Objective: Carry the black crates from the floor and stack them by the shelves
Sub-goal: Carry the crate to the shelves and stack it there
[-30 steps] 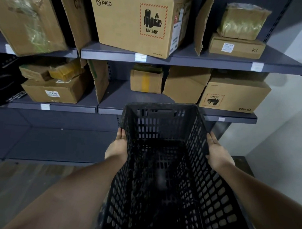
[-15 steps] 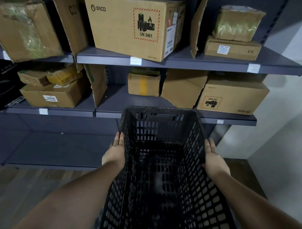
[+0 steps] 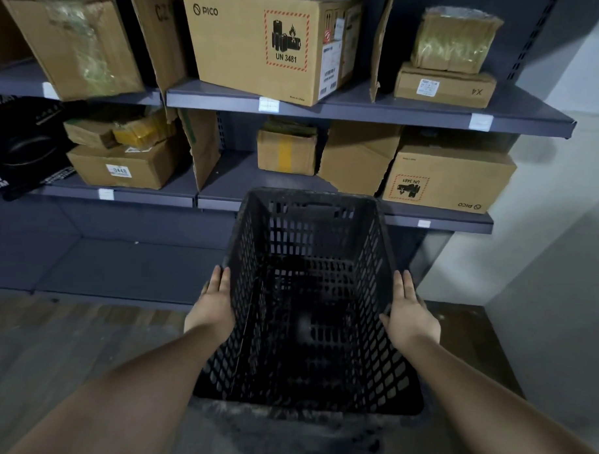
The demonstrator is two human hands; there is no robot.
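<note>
Black crate (image 3: 309,305) held before the shelves (image 3: 363,108).
Left hand (image 3: 212,305) and right hand (image 3: 408,315) press flat against its sides; setting down remains.

Top-shelf carton (image 3: 263,45): "PICO", "UN 3481" (hazard diamond); lower box (image 3: 123,168) label perhaps "0448".

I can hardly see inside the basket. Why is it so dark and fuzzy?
Head view: dim light, so the black crate swallows detail; its near rim smears with blur; the wide lens bends the shelves; both hands look sharp.
</note>
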